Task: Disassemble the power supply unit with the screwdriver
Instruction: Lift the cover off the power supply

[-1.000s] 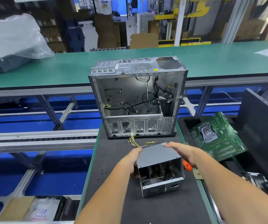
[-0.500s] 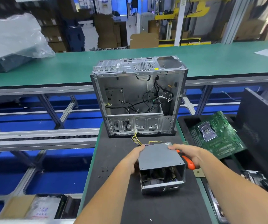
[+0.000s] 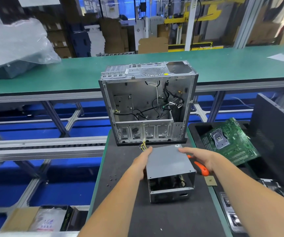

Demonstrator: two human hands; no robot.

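Observation:
The grey power supply unit (image 3: 169,194) sits on the black mat (image 3: 120,165) in front of me. Its sheet-metal cover (image 3: 167,161) is raised at the near edge, so the parts inside show. My left hand (image 3: 142,164) grips the cover's left side. My right hand (image 3: 200,157) rests its fingers on the cover's far right corner. It also holds the orange-handled screwdriver (image 3: 201,169), which sticks out below the palm. Yellow wires (image 3: 143,145) trail from the unit's far end.
An open computer case (image 3: 148,106) with loose cables stands just beyond the unit. A green motherboard (image 3: 230,142) lies in a black tray at the right, beside a dark side panel (image 3: 278,134). Several loose screws (image 3: 112,180) lie on the mat's left part. A small brown tag (image 3: 210,181) lies right of the unit.
The cover's near edge has risen off the unit, showing more of the inside. Both hands have stayed on the cover and shifted slightly away from me.

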